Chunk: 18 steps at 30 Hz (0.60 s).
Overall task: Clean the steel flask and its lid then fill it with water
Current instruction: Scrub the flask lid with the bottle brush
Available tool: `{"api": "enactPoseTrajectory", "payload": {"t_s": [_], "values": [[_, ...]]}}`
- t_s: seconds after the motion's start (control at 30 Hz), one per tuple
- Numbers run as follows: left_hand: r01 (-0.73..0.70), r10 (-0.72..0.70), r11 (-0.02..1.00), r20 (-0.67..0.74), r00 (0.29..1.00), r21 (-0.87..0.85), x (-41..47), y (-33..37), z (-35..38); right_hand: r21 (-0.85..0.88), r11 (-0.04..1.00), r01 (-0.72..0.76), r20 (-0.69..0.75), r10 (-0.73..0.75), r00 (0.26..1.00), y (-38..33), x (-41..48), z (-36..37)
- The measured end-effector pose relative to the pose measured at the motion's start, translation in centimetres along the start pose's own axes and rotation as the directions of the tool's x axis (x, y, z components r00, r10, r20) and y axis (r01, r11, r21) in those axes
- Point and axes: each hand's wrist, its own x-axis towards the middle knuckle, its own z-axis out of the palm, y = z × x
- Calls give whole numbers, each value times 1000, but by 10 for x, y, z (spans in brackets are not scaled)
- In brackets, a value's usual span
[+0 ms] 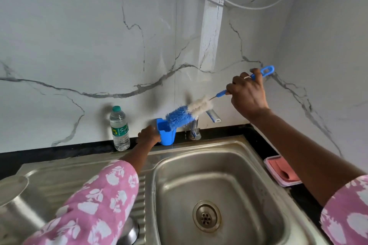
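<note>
"Steel flask [14, 197], where is it?"

"Nearest of all, at the lower left on the sink's drainboard [65, 171]. It is a broad steel body, largely hidden behind the person's left sleeve. A second rounded steel piece [129, 232] peeps out under that sleeve; whether it is the lid cannot be told."

"What is inside the flask?"

"That cannot be told from this angle. Just beyond, the sink basin [219, 175] shows its drain strainer [207, 216]. To its right, on the dark bench [262, 143], a pink tray [267, 166] holds a pink cloth [286, 173]."

"And the hands?"

"The left hand [148, 135] grips a blue holder [166, 135], upright at the back edge of the sink. The right hand [248, 93], raised higher, is curled round the blue handle of a bottle brush [191, 110]. The brush slants down with its blue bristle end at the holder's mouth and white bristles behind."

"Anything else back there?"

"A clear plastic bottle [119, 128] with a green cap stands just left of the left hand, holding clear liquid almost to its neck. The tap [196, 129] stands just right of the holder, against the marble-patterned wall [79, 36]."
</note>
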Motion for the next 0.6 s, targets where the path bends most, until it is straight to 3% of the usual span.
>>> {"api": "enactPoseTrajectory", "payload": {"t_s": [0.1,0.17,0.23,0.3,0.37,0.47,0.6], "values": [[-55,56,998,42,998,-9,-24,-11,-17,76,997,15,-162,-2,987,10,-32,10],[-84,78,992,75,994,92,-40,-18,-26,94,995,19,-263,6,965,15,-51,14],[-106,62,973,210,976,207,-54,-24,-30,132,991,10,-320,33,947,19,-66,21],[-109,-8,948,367,930,300,-70,-32,-29,171,985,6,-352,56,934,22,-81,28],[-115,-76,910,432,899,399,-86,-40,-26,199,980,0,-373,76,925,25,-95,35],[-74,-227,816,435,872,574,-113,-47,-19,227,974,-1,-350,82,933,28,-116,44],[110,-549,659,376,747,744,-137,-58,0,234,972,3,-297,68,952,35,-139,58]]}}
